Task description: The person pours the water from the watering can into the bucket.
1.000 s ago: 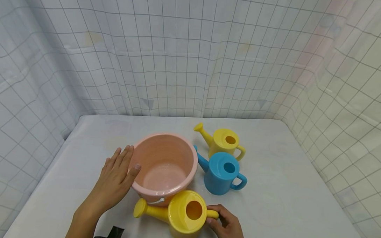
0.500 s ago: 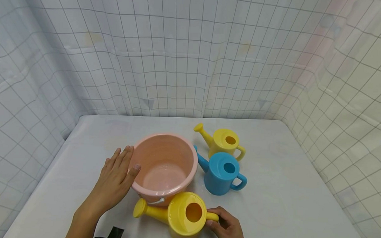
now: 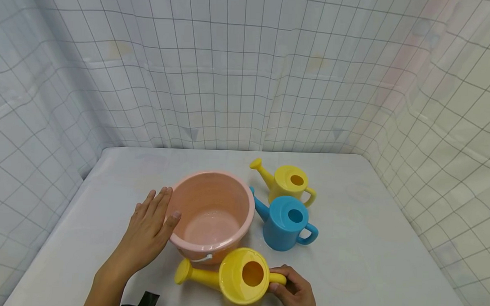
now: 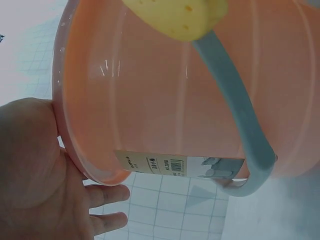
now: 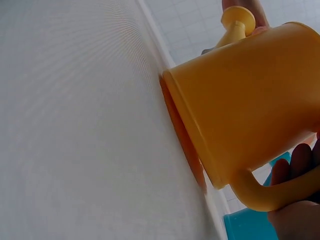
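My right hand (image 3: 294, 292) grips the handle of a yellow watering can (image 3: 240, 274) at the near side of a pink bucket (image 3: 213, 255). In the right wrist view the watering can (image 5: 245, 100) is at the white tabletop; whether its base touches I cannot tell. Its spout points left, in front of the bucket. My left hand (image 3: 149, 230) lies with straight fingers against the bucket's left rim, the thumb over the edge. The left wrist view shows the bucket's grey handle (image 4: 235, 110) hanging down its side, and a label (image 4: 175, 164).
A blue watering can (image 3: 284, 226) stands right of the bucket, its spout close to the rim. Behind it is a second yellow watering can (image 3: 288, 181). White gridded curtains (image 3: 231, 71) enclose the white table (image 3: 371, 247). A black strap (image 3: 142, 301) shows at the bottom edge.
The near yellow watering can has shifted slightly right and toward me, held in my right hand. My left hand, the bucket and the other watering cans stay put.
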The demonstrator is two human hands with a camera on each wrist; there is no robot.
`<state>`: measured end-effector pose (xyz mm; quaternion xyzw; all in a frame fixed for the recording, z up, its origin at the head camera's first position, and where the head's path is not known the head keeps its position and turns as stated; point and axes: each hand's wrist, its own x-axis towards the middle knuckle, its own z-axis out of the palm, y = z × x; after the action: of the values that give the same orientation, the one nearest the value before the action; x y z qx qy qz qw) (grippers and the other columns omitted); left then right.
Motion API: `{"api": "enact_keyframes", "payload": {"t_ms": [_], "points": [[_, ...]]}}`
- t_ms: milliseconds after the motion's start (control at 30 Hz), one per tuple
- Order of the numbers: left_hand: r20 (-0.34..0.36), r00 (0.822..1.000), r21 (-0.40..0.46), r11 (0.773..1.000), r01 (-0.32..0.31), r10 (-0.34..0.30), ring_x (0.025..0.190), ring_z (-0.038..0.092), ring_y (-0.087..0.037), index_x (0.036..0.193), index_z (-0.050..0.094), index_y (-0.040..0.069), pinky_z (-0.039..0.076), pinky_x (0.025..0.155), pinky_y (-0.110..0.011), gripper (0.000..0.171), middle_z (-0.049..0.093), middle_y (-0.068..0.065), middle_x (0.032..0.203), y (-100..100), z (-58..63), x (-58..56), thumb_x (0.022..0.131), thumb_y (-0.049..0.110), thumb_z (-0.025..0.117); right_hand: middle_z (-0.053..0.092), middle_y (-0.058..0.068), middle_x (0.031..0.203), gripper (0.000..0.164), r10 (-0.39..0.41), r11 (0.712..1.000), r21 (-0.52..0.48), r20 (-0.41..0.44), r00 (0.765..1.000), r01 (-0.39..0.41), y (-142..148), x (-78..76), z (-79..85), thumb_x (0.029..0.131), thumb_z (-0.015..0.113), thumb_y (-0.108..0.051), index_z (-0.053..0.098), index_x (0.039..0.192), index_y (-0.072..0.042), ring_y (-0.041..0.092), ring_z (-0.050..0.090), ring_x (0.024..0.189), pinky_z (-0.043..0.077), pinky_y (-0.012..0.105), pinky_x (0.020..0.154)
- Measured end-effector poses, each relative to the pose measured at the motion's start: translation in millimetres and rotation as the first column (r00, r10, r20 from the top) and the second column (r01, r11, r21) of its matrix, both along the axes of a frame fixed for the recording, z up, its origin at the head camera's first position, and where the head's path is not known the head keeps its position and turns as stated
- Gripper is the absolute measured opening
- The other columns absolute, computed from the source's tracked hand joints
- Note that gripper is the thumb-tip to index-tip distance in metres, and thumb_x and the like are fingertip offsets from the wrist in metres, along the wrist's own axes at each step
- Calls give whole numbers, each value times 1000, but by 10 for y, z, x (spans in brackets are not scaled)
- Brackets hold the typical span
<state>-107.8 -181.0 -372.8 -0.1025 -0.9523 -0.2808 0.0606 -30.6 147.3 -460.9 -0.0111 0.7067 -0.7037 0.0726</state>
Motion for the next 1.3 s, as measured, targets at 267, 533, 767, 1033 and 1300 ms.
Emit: {"api": "enact_keyframes", "payload": {"t_ms": [267,533,767,1033,1300], "points": [[-5,1000,5,1000,4,-4,147,2,-38,153,10,13,-2,113,-63,66,16,-15,158,0,-6,-4,101,45,35,64,10,107,32,15,999,-50,-23,1000,-16,28,19,-3,92,60,-14,57,117,5,17,62,89,55,29,85],[-6,1000,8,1000,2,-2,147,3,-38,153,11,12,-2,114,-63,67,17,-16,158,12,-10,-2,100,45,35,65,2,104,36,2,997,-80,21,1000,0,39,31,-3,91,61,-15,56,118,7,16,63,90,55,30,86],[-9,1000,4,1000,-5,5,147,3,-38,153,12,12,-1,114,-63,67,18,-16,158,15,-11,-2,100,46,35,64,3,101,37,0,997,-80,27,1000,3,70,47,9,90,62,-17,56,118,8,16,64,89,55,30,85],[-17,1000,10,1000,1,0,147,4,-39,153,12,13,-1,113,-63,66,19,-17,157,5,-19,2,100,45,36,65,3,102,35,-2,998,-63,-7,1000,1,125,70,53,92,60,-15,55,118,8,17,64,89,56,29,85],[-19,1000,11,1000,0,1,147,4,-40,153,12,12,0,113,-64,66,19,-18,157,10,-18,4,100,45,36,64,1,103,33,40,992,-120,-51,998,-46,229,88,106,93,57,-11,53,119,10,16,65,92,56,33,85]]}}
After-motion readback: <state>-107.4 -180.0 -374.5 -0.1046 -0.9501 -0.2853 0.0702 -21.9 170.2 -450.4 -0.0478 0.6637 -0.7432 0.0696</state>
